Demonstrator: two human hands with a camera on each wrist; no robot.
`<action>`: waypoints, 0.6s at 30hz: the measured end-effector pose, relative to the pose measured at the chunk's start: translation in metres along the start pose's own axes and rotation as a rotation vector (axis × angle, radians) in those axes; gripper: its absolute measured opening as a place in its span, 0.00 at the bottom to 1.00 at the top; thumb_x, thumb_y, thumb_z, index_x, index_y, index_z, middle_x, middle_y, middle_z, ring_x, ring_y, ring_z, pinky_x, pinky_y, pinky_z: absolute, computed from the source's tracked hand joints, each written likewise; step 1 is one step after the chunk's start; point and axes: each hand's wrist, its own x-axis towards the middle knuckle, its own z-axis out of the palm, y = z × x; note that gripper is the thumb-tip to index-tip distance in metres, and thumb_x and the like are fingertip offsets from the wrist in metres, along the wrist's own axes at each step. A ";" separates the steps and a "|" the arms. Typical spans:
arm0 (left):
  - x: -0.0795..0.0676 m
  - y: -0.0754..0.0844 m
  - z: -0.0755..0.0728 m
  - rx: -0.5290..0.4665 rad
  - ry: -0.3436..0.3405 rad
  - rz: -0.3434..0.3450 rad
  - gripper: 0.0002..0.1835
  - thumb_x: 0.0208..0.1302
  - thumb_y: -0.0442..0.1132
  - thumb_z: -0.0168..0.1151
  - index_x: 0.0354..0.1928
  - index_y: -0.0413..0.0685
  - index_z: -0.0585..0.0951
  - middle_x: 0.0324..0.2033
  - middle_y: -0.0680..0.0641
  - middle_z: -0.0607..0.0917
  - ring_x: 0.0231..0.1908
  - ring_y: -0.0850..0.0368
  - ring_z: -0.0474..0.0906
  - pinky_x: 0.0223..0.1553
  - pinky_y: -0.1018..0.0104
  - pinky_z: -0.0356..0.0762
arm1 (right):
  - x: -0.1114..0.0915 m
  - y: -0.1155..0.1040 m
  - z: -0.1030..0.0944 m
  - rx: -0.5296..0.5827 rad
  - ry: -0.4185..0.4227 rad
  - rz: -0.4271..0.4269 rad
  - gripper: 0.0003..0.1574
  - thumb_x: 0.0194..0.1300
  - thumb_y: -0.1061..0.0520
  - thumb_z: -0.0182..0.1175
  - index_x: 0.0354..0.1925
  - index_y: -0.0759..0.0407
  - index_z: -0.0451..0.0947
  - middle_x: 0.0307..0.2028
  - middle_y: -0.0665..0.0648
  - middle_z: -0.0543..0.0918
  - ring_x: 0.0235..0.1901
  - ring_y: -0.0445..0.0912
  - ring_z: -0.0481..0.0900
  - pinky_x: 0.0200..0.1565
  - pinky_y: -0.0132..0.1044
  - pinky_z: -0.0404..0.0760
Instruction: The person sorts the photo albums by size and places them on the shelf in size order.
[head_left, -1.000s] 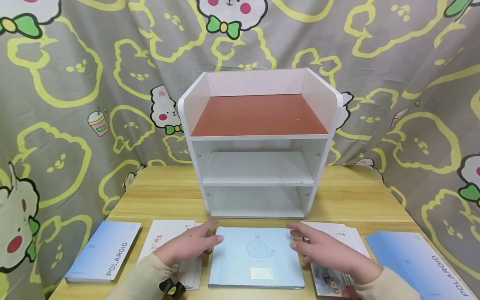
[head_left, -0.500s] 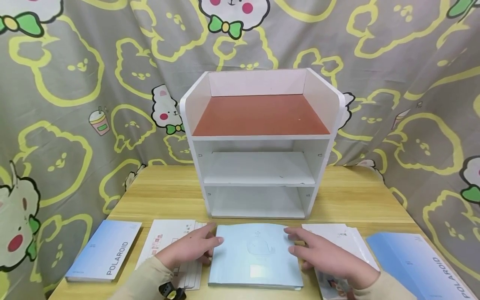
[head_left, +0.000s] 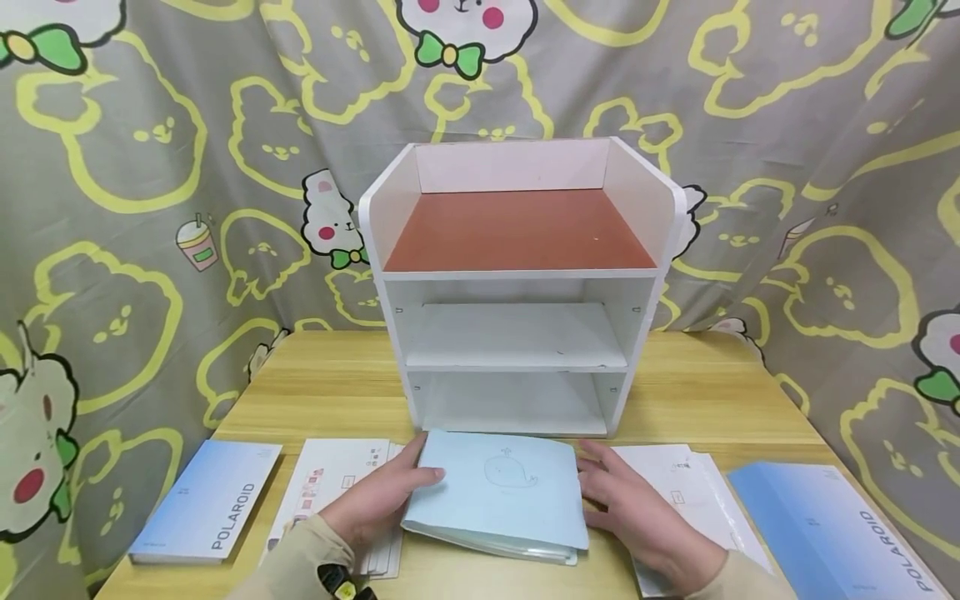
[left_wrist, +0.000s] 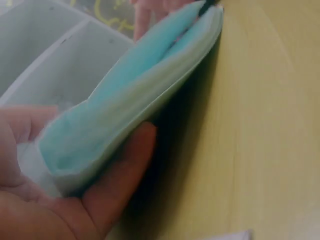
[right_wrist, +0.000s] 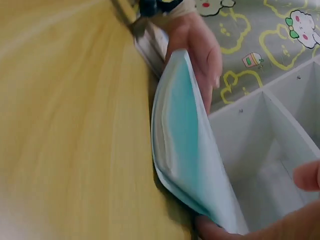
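A light-blue book (head_left: 517, 500) with a whale drawn on its soft cover is tilted over the table, its left side raised. Pages show between its loosely parted covers along the near edge. My left hand (head_left: 378, 496) grips the book's left end, thumb on the cover and a finger (left_wrist: 137, 150) beneath. At the other end my right hand (head_left: 630, 508) touches the edge. One of its fingertips (right_wrist: 212, 227) sits under the corner, while another finger (right_wrist: 307, 176) is apart from the cover.
A white shelf unit (head_left: 517, 273) with a brown top stands behind the book. White booklets (head_left: 330, 467) lie at left, more white booklets (head_left: 690, 492) at right. Blue POLAROID boxes (head_left: 210, 500) flank them at left, with another blue POLAROID stack (head_left: 840, 525) at right.
The book lay flat between my hands. It has since been raised and turned, shifting left and toward the shelf unit; the left hand now has its end.
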 end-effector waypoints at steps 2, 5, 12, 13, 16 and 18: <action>0.001 -0.003 0.001 -0.065 0.005 0.014 0.52 0.70 0.39 0.60 0.80 0.43 0.33 0.78 0.33 0.38 0.75 0.34 0.45 0.73 0.40 0.47 | 0.002 0.003 0.003 0.055 0.034 -0.012 0.46 0.75 0.60 0.50 0.79 0.63 0.38 0.76 0.74 0.48 0.73 0.67 0.55 0.65 0.61 0.68; 0.001 -0.008 0.002 -0.169 -0.029 0.019 0.50 0.69 0.35 0.58 0.80 0.40 0.35 0.74 0.29 0.57 0.65 0.36 0.68 0.65 0.44 0.69 | 0.005 0.007 0.006 0.122 0.077 -0.016 0.45 0.75 0.62 0.46 0.79 0.64 0.36 0.76 0.74 0.46 0.73 0.66 0.52 0.69 0.63 0.61; -0.002 -0.012 0.005 -0.340 -0.096 0.023 0.43 0.72 0.38 0.53 0.80 0.37 0.42 0.60 0.37 0.78 0.52 0.47 0.81 0.53 0.55 0.81 | 0.005 0.015 0.010 0.216 0.035 0.047 0.46 0.76 0.61 0.41 0.79 0.69 0.28 0.77 0.74 0.37 0.72 0.59 0.52 0.69 0.47 0.65; -0.003 -0.011 0.006 -0.353 -0.093 0.028 0.43 0.73 0.39 0.53 0.80 0.39 0.41 0.61 0.37 0.77 0.53 0.48 0.80 0.54 0.55 0.80 | 0.004 0.015 0.010 0.235 0.022 0.050 0.45 0.76 0.61 0.40 0.79 0.68 0.27 0.77 0.74 0.38 0.71 0.57 0.56 0.67 0.45 0.69; -0.007 -0.007 0.007 -0.381 -0.096 0.032 0.44 0.74 0.40 0.52 0.81 0.44 0.38 0.63 0.37 0.75 0.55 0.47 0.79 0.54 0.54 0.80 | 0.002 0.013 0.008 0.253 -0.005 0.039 0.43 0.78 0.61 0.37 0.80 0.63 0.27 0.78 0.71 0.40 0.66 0.52 0.66 0.61 0.42 0.76; -0.009 -0.004 0.008 -0.393 -0.122 0.031 0.43 0.75 0.40 0.50 0.81 0.48 0.36 0.63 0.36 0.75 0.54 0.46 0.80 0.54 0.53 0.81 | 0.000 0.010 0.007 0.240 -0.021 0.022 0.42 0.78 0.61 0.35 0.80 0.60 0.27 0.78 0.69 0.40 0.61 0.50 0.72 0.57 0.41 0.79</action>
